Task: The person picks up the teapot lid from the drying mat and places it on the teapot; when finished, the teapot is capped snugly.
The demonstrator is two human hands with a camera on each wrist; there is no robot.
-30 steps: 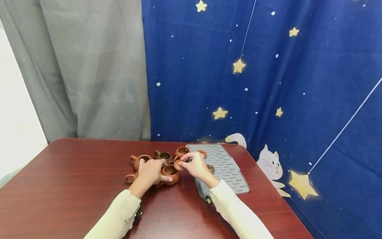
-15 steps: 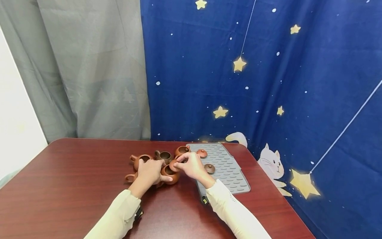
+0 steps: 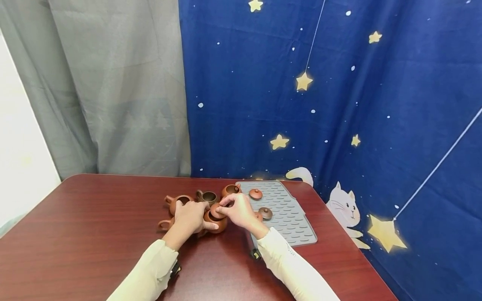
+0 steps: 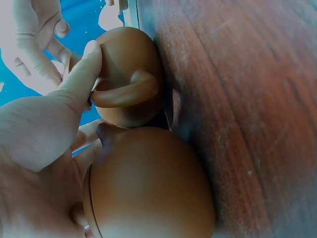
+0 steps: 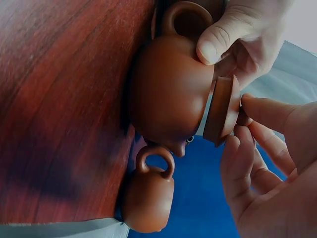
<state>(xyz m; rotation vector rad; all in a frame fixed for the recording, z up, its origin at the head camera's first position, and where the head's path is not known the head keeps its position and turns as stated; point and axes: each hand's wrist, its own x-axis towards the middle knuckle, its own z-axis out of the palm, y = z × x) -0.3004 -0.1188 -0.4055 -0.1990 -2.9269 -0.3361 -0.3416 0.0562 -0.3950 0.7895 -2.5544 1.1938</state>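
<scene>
My right hand (image 3: 241,212) pinches the knob of a reddish-brown clay lid (image 5: 223,111) with thumb and fingertips. The lid hovers, slightly tilted, just over the mouth of a small clay teapot (image 5: 171,89); a narrow gap shows between them in the right wrist view. My left hand (image 3: 191,215) holds that teapot, its thumb against the upper body near the handle, other fingers partly hidden behind. Below the left palm in the left wrist view sits another clay teapot (image 4: 148,183), with a lid seam along its top; in the head view the hand mostly covers it.
A dark brown pot (image 3: 208,197), an orange-brown teapot (image 3: 173,205) and a further teapot (image 3: 227,191) stand close behind the hands. On the right, a grey ridged mat (image 3: 290,225) bears a red lid (image 3: 255,194) and a brown lid (image 3: 265,213); another lid is partly hidden.
My right hand has carried the lid left and down to the teapot's mouth. More lids on the mat show as the right wrist shifts. The left hand stays put.
</scene>
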